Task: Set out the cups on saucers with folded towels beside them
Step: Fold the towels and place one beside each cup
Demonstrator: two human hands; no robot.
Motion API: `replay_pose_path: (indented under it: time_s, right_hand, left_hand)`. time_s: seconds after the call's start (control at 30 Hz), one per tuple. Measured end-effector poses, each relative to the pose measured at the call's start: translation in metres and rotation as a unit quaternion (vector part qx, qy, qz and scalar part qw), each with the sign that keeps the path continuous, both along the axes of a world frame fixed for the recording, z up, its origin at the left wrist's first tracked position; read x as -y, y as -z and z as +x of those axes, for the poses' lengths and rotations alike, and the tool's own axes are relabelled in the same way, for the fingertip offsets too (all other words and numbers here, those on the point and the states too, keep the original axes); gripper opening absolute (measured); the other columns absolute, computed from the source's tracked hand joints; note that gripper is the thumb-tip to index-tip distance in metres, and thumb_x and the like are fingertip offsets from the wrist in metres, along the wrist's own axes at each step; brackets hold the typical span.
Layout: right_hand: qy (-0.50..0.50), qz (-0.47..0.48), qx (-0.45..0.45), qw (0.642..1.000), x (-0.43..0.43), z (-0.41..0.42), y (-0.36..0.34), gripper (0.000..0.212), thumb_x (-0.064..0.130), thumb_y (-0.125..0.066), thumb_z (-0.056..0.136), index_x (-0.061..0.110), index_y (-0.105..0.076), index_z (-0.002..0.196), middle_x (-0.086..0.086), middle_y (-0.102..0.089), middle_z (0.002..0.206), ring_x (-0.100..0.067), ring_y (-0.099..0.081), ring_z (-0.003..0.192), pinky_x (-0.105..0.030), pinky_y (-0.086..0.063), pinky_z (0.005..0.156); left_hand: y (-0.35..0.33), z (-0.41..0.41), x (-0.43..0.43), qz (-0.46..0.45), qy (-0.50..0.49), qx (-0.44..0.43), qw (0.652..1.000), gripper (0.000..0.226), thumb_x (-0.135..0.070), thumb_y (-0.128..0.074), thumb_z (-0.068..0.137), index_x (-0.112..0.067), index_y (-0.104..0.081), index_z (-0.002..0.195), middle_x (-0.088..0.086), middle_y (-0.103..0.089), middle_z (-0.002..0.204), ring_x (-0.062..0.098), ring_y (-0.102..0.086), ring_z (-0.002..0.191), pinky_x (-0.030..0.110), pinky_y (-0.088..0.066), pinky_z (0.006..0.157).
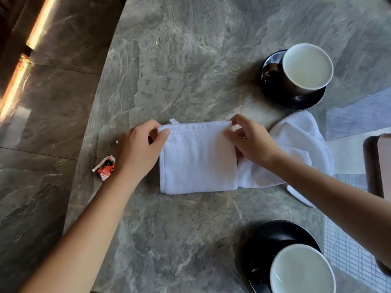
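Head view: white folded towel (197,157) lies flat mid-table on the grey-green marbled stone table (179,70), roughly rectangular. Its long axis runs 12 to 6, with the folded far edge at 12 and a small tag sticking out at the far left corner. Terry-like soft cloth, ribbed band near the top edge.

Left hand (137,153) pinches the towel's far left corner, thumb on top, fingers tucked under. Right hand (251,142) pinches the far right corner the same way, narrow grip on the cloth.

Second white towel (300,144) lies loose and rumpled at 3 o'clock of the folded one, touching it, partly under the right wrist.

Far cup (306,67), dark outside, pale glossy inside, round, stands upright on a black glossy saucer (296,100) at 1 o'clock, handle pointing 9. Near cup (302,271) sits on another black saucer (273,237) at 5 o'clock, cut off by the frame edge.

Small red-and-white sachet (104,167) lies flat at 9 o'clock, just beside the left wrist. Brown tray edge (372,166) at far 3 o'clock.
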State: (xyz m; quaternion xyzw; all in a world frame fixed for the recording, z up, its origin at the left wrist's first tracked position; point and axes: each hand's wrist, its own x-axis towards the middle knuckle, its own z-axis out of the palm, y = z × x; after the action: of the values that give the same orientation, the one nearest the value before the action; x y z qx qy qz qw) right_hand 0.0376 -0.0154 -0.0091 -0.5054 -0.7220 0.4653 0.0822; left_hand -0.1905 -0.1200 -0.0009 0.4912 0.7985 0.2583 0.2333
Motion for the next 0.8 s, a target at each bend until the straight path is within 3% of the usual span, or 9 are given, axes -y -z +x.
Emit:
replay_pose_path:
  time_s: [0.13,0.23,0.33,0.43,0.47,0.53,0.6,0.67,0.8]
  right_hand:
    - [0.02,-0.011,-0.013,1.0,-0.003,-0.005,0.008,0.006,0.022,-0.053,0.095,0.024,-0.048,0.098,0.004,-0.062,0.056,-0.006,-0.059,0.039,-0.018,-0.045,0.037]
    - [0.022,-0.011,-0.003,1.0,-0.002,-0.007,0.006,0.013,0.023,-0.054,0.094,0.021,-0.049,0.105,0.007,-0.061,0.05,-0.007,-0.058,0.04,-0.021,-0.046,0.04]
    - [-0.043,0.13,0.09,0.987,-0.003,-0.008,-0.005,0.031,0.029,-0.055,0.092,0.018,-0.046,0.119,0.005,-0.063,0.089,-0.012,-0.06,0.071,-0.032,-0.05,0.056]
    - [-0.148,0.317,0.109,0.93,0.01,-0.011,-0.021,0.052,0.042,-0.048,0.088,0.014,-0.046,0.132,-0.006,-0.053,0.126,-0.024,-0.051,0.112,-0.039,-0.053,0.077]
    - [-0.204,0.336,0.101,0.914,0.019,-0.014,-0.023,0.061,0.047,-0.044,0.088,0.01,-0.044,0.136,-0.01,-0.049,0.136,-0.029,-0.047,0.124,-0.041,-0.049,0.092]
    - [-0.333,0.342,0.128,0.869,0.042,-0.019,-0.018,0.076,0.055,-0.035,0.09,0.003,-0.032,0.145,-0.017,-0.031,0.153,-0.033,-0.027,0.142,-0.044,-0.027,0.114]
    - [-0.411,0.321,0.176,0.835,0.057,-0.022,-0.006,0.083,0.06,-0.027,0.093,0.0,-0.013,0.149,-0.018,-0.007,0.158,-0.032,-0.003,0.147,-0.044,-0.007,0.121]
    - [-0.418,0.3,0.198,0.834,0.061,-0.024,0.006,0.087,0.063,-0.023,0.093,0.001,-0.001,0.149,-0.017,0.005,0.158,-0.03,0.008,0.147,-0.044,-0.002,0.121]
    - [-0.393,0.321,0.174,0.844,0.059,-0.025,0.022,0.088,0.063,-0.026,0.092,-0.002,-0.01,0.149,-0.02,-0.007,0.158,-0.032,-0.003,0.147,-0.045,-0.009,0.121]
  left_hand:
    - [0.009,-0.003,-0.005,-0.008,-0.007,-0.044,0.999,0.022,-0.034,-0.055,0.087,-0.015,-0.058,0.076,-0.004,-0.054,0.072,0.022,-0.053,0.07,0.032,-0.038,0.062]
    - [0.013,-0.003,-0.005,-0.026,-0.013,-0.054,0.998,0.018,-0.033,-0.056,0.086,-0.017,-0.059,0.08,-0.004,-0.056,0.083,0.022,-0.057,0.079,0.032,-0.037,0.071]
    - [0.009,-0.001,0.001,0.012,-0.027,-0.041,0.999,0.021,-0.026,-0.056,0.086,-0.013,-0.057,0.103,0.004,-0.053,0.105,0.026,-0.056,0.097,0.036,-0.039,0.085]
    - [0.0,0.013,0.015,0.048,0.094,-0.064,0.992,0.039,-0.026,-0.046,0.086,-0.008,-0.048,0.121,0.01,-0.048,0.127,0.027,-0.048,0.117,0.039,-0.036,0.101]
    - [0.001,0.019,0.021,0.027,0.163,-0.097,0.981,0.046,-0.029,-0.042,0.087,-0.008,-0.045,0.127,0.011,-0.045,0.136,0.027,-0.043,0.125,0.039,-0.032,0.107]
    - [0.006,0.03,0.03,-0.039,0.277,-0.182,0.943,0.063,-0.04,-0.035,0.088,-0.003,-0.036,0.139,0.014,-0.032,0.15,0.029,-0.028,0.14,0.042,-0.02,0.117]
    - [0.012,0.032,0.032,-0.095,0.32,-0.267,0.904,0.076,-0.049,-0.027,0.087,0.003,-0.027,0.142,0.018,-0.021,0.154,0.031,-0.017,0.144,0.044,-0.01,0.119]
    - [0.018,0.031,0.03,-0.114,0.333,-0.311,0.883,0.08,-0.054,-0.023,0.088,0.004,-0.025,0.142,0.018,-0.015,0.155,0.031,-0.011,0.144,0.044,-0.006,0.119]
    - [0.027,0.029,0.029,-0.116,0.331,-0.318,0.881,0.08,-0.057,-0.024,0.09,0.004,-0.025,0.142,0.017,-0.015,0.155,0.03,-0.012,0.145,0.048,-0.014,0.117]
